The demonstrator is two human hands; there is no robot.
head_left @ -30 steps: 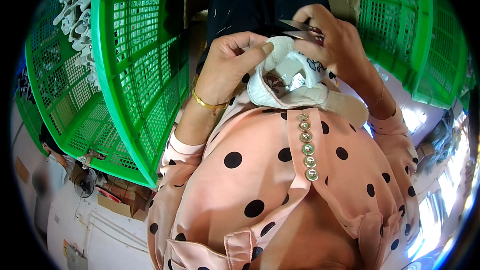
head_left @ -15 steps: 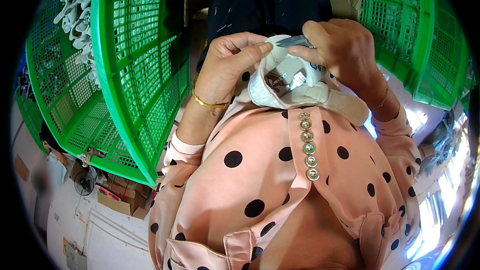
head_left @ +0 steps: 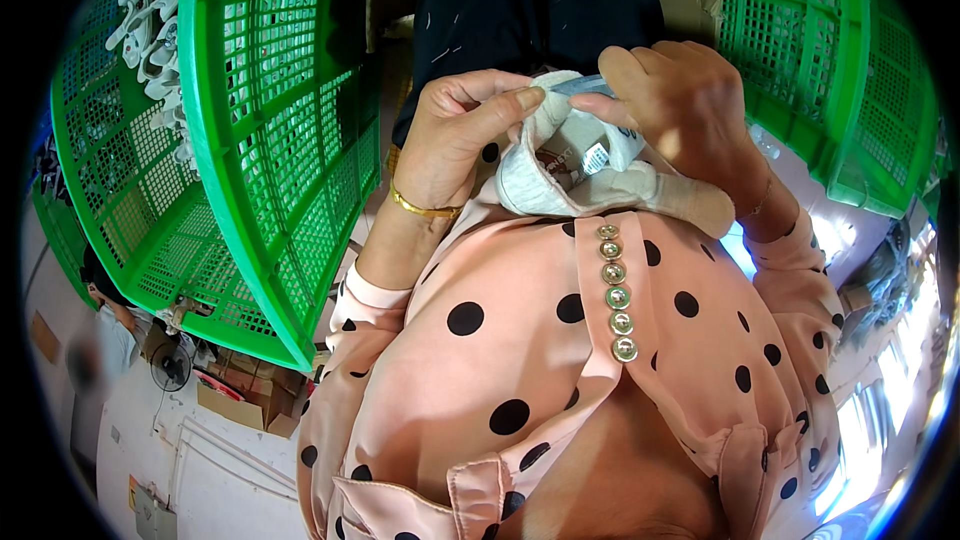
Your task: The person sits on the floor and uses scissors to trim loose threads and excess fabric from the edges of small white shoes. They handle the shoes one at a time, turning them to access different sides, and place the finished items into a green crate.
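Observation:
In front of my chest I hold a small off-white fabric shoe [head_left: 538, 188], with a beige strap-like flap [head_left: 695, 206] at its right end and a white label [head_left: 596, 158] inside. My left hand [head_left: 462, 130] is closed, pinching the shoe's upper rim between thumb and fingers. Closed round a small pair of metal thread snips [head_left: 585, 86] is my right hand [head_left: 685, 110]. The blades point left at the rim, close to my left thumb. Most of the snips' handle is hidden in my right fist, and I cannot tell whether the blades touch the fabric.
Tall green plastic baskets stand close on my left [head_left: 290, 150] and right [head_left: 800, 60]. Many pale shoes [head_left: 155, 30] lie in the far left basket. Behind are a fan [head_left: 170, 365], a cardboard box [head_left: 240, 402] and a blurred person [head_left: 112, 340]. Dark trousers [head_left: 540, 10] with loose threads cover my legs.
My right hand has tilted slightly, and the snips with it have shifted a little. The shoe's opening has turned slightly. My left hand keeps its pinch.

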